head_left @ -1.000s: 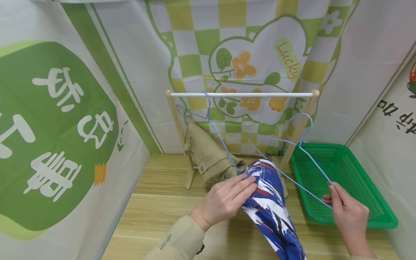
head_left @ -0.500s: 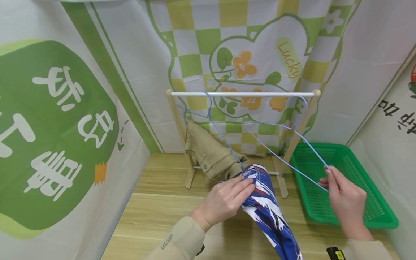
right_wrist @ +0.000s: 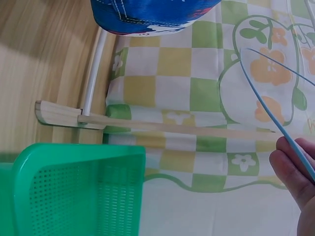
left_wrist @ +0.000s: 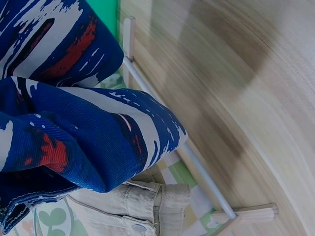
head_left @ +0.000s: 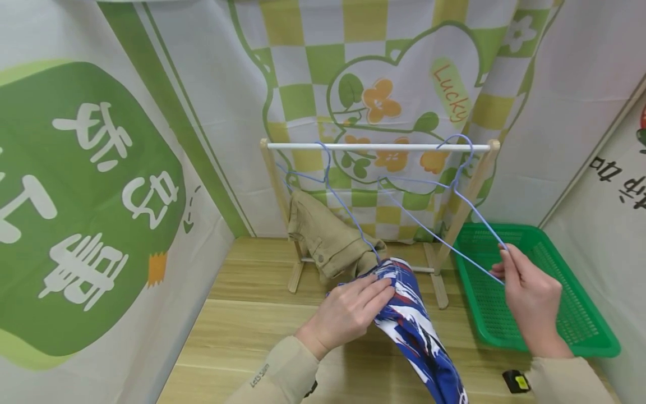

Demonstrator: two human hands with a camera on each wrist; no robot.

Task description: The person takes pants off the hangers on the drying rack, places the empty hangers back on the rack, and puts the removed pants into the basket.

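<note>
My left hand [head_left: 350, 311] grips a blue, white and red patterned garment [head_left: 411, 314]; its fingers lie on top and the thumb is hidden. The garment hangs down toward me, above the table. My right hand [head_left: 532, 294] pinches one side of a blue wire hanger [head_left: 487, 224]. This hanger's hook rises above the white rail [head_left: 383, 147] at the right; whether it rests on the rail I cannot tell. At the left, another blue hanger [head_left: 348, 210] hangs from the rail. Khaki pants [head_left: 323, 238] hang with it, partly behind the patterned garment.
The rail belongs to a small wooden rack [head_left: 466, 207] on a wood-grain table [head_left: 242, 325]. A green perforated basket [right_wrist: 83, 152] stands at the right. Behind the rack hangs a checked green and yellow cloth [head_left: 325, 62].
My right hand has moved forward and left with its hanger, bringing the hook up from below the rail to rail height. The left hand and the garment have barely moved.
</note>
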